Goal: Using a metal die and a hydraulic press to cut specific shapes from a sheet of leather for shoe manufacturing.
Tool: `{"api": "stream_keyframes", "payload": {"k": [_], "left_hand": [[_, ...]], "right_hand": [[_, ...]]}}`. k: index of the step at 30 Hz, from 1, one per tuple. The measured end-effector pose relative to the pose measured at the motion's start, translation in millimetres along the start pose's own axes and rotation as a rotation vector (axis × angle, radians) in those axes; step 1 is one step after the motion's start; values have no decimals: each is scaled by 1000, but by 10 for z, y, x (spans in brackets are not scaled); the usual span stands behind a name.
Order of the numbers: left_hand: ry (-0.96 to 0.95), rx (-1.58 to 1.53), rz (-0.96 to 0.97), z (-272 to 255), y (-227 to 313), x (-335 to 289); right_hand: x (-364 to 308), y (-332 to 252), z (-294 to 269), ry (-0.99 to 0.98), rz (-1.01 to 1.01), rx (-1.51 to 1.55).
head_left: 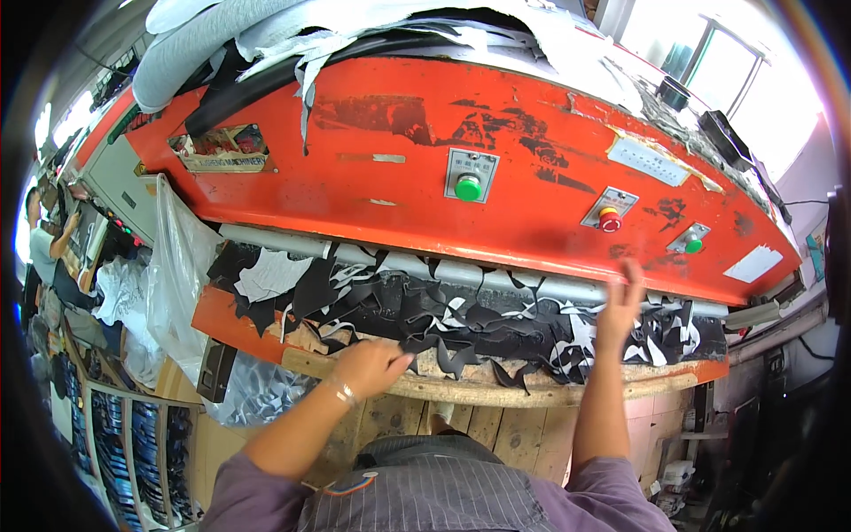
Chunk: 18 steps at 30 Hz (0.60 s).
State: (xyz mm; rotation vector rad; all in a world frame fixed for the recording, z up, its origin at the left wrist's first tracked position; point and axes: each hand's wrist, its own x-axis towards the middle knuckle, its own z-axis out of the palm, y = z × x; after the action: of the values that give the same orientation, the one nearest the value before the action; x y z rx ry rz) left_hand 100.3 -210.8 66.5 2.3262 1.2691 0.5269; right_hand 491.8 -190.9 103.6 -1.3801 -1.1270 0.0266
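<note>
My left hand [365,367] is curled at the near wooden edge strip [496,390] of the machine's bed, its thumb pointing right. Its fingers bend down out of sight, so anything inside them is hidden. My right hand [624,301] is raised over the right part of the bed, fingers apart and slightly blurred, with nothing seen in it. Cut black scraps [456,355] and white scraps [574,341] lie tangled along the bed between and around both hands. A larger pale grey piece [273,275] rests at the bed's left end.
Across the far side runs the red machine body [372,204], with a green button [468,187], a red button [609,219] and another green button [693,245]. Sheet material [266,35] is piled on top. Clear plastic [177,284] hangs at left. Another person [49,248] stands far left.
</note>
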Motion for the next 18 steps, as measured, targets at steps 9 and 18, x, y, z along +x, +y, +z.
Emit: {"api": "stream_keyframes", "payload": {"k": [9, 18], "left_hand": [[291, 45, -60, 350, -19, -181], [-171, -111, -149, -171, -147, 211]], "right_hand": [[-1459, -1311, 1708, -947, -400, 241], [-198, -809, 2510, -924, 16, -590]]}}
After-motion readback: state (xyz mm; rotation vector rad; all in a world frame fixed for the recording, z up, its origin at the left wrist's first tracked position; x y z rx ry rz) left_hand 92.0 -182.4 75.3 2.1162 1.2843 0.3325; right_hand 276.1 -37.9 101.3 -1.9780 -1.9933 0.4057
